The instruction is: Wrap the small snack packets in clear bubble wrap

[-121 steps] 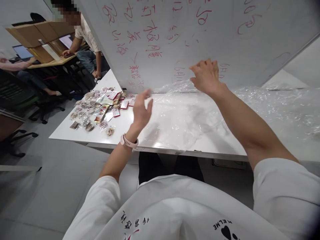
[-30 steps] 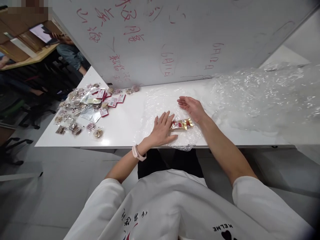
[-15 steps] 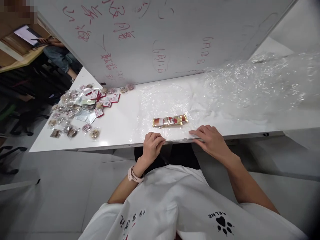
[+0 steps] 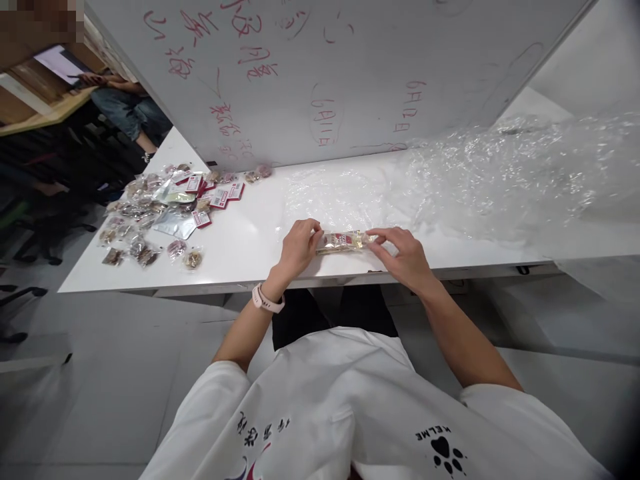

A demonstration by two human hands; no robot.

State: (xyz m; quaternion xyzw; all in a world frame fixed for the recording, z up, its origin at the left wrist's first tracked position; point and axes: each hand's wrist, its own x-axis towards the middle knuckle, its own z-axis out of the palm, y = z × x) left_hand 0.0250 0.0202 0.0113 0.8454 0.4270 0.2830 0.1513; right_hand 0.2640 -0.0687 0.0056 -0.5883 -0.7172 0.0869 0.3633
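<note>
Near the table's front edge lie gold and red stick packets (image 4: pixel 343 241), with clear bubble wrap (image 4: pixel 330 193) folded over them from the front. My left hand (image 4: pixel 301 245) pinches the wrap at the packets' left end. At their right end my right hand (image 4: pixel 400 255) is closed on the wrap, thumb and forefinger together. The rest of the sheet spreads flat behind the packets and runs on to the right. How many packets lie under the wrap is hard to tell.
A pile of small wrapped snacks and sachets (image 4: pixel 150 207) covers the table's left part. A whiteboard (image 4: pixel 370 87) with red writing stands behind. Bunched bubble wrap (image 4: pixel 525 180) fills the right side. A seated person (image 4: pixel 125 110) is at a desk, far left.
Both hands have gone from the table's front edge up to the packets, bringing the front edge of the bubble wrap over them. Earlier, the packets lay uncovered on the sheet.
</note>
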